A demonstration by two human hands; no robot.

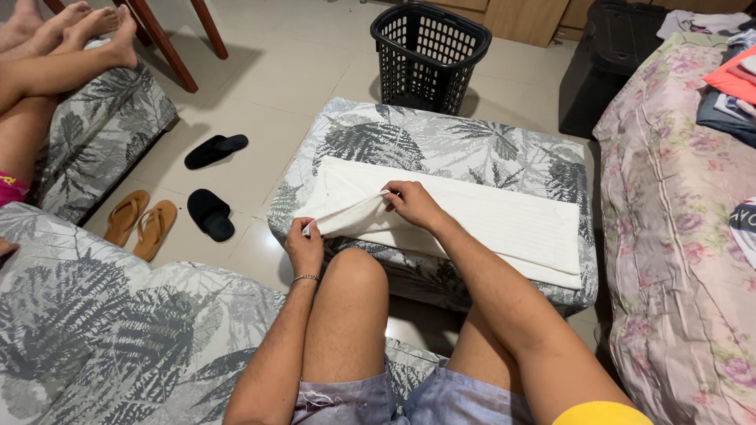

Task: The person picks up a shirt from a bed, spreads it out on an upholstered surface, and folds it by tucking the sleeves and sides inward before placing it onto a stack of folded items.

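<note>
A white towel (504, 224) lies folded lengthwise on a leaf-patterned ottoman (441, 145) in front of my knees. My left hand (304, 248), with a bracelet at the wrist, pinches the near left corner of the towel. My right hand (409, 203) grips the towel's edge a little farther in, and the stretch of cloth between the two hands is lifted off the ottoman. The rest of the towel lies flat toward the right.
A black laundry basket (429, 55) stands on the tiled floor behind the ottoman. Black slippers (213, 185) and tan flip-flops (142, 224) lie on the left. Another person's legs (47, 63) rest on a second ottoman. A floral bed (677, 236) with folded clothes (732, 90) is on the right.
</note>
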